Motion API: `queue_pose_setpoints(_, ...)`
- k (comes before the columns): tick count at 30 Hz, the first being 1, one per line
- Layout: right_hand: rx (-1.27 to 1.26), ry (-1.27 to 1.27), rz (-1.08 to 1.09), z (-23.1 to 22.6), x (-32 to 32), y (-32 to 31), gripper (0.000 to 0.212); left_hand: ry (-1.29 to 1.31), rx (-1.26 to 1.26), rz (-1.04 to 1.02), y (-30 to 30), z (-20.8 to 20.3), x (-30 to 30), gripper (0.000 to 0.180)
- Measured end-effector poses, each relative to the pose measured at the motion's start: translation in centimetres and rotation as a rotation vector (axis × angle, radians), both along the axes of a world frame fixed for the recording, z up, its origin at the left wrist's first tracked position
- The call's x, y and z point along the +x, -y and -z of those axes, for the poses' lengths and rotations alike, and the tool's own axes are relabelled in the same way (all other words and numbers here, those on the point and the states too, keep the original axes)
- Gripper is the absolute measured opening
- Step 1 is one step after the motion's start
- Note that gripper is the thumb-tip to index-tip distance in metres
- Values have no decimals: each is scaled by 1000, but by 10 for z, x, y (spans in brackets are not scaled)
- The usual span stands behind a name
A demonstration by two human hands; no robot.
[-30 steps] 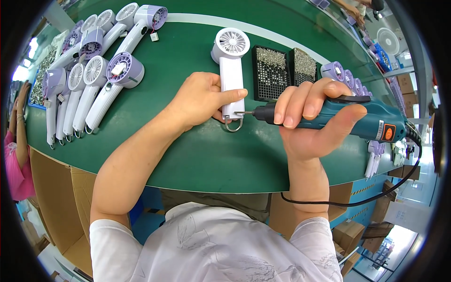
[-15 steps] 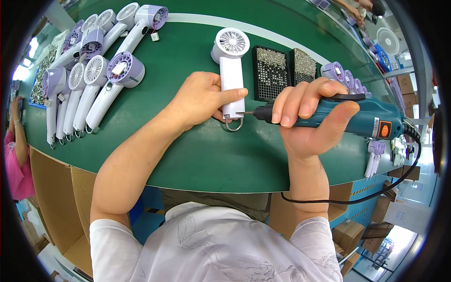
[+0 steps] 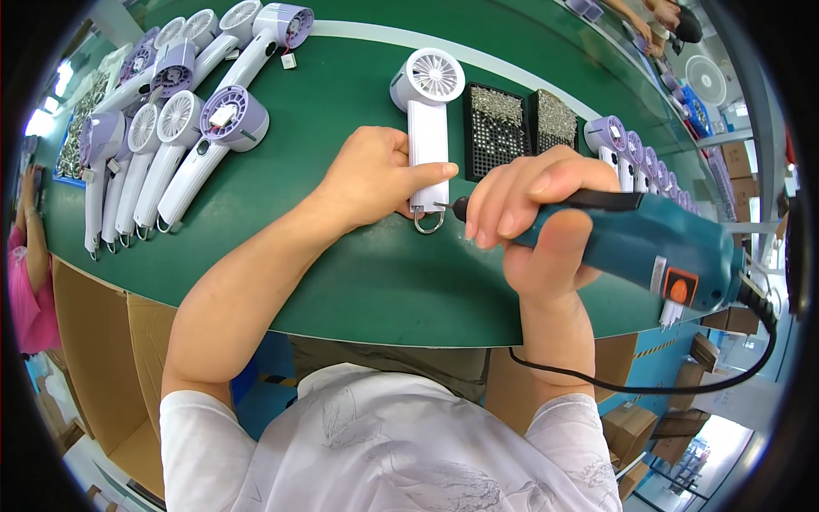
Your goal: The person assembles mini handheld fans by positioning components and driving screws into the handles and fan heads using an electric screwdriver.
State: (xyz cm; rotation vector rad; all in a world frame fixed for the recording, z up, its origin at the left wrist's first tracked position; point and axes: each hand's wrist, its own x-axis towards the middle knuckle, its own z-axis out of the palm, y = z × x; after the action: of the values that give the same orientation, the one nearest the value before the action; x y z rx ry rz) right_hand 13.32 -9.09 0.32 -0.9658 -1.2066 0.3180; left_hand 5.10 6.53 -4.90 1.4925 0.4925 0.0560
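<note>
My left hand (image 3: 375, 175) is closed around the handle of a white handheld fan (image 3: 429, 128), thumb across its front. The fan's round grille head points away from me, and a metal loop (image 3: 429, 224) hangs from its near end. In my right hand (image 3: 546, 213) is a teal electric screwdriver (image 3: 644, 243) with a black nose and black lever. Its thin bit reaches left to the lower end of the fan handle; whether the tip sits on a screw is too small to tell.
Two black trays of small screws, a left one (image 3: 497, 128) and a right one (image 3: 553, 119), stand beyond my right hand. Several white and purple fans (image 3: 192, 128) lie at the left, more (image 3: 607, 132) at the right. A black cord (image 3: 631, 390) trails from the screwdriver. Other people work at the edges.
The screwdriver's rear end has swung lower and nearer to me, tilting the tool, while its bit stays by the handle's end. The fan and left hand appear shifted slightly right.
</note>
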Motion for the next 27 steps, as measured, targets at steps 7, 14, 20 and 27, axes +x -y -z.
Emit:
queue_pose_setpoints(7,22,48,-28,11,-1,3,29,63,33,-9,-3,11,4,39)
queue_pose_setpoints(14,33,-35,-5,0,-8,-18,27,42,76,-27,-8,13,0,37)
queue_pose_setpoints(20,77,-147,-9,15,-7,-9,27,14,125,-16,1,8,0,38)
queue_pose_setpoints(27,113,-97,-46,14,-8,-7,24,25,151,-66,8,-6,-10,33)
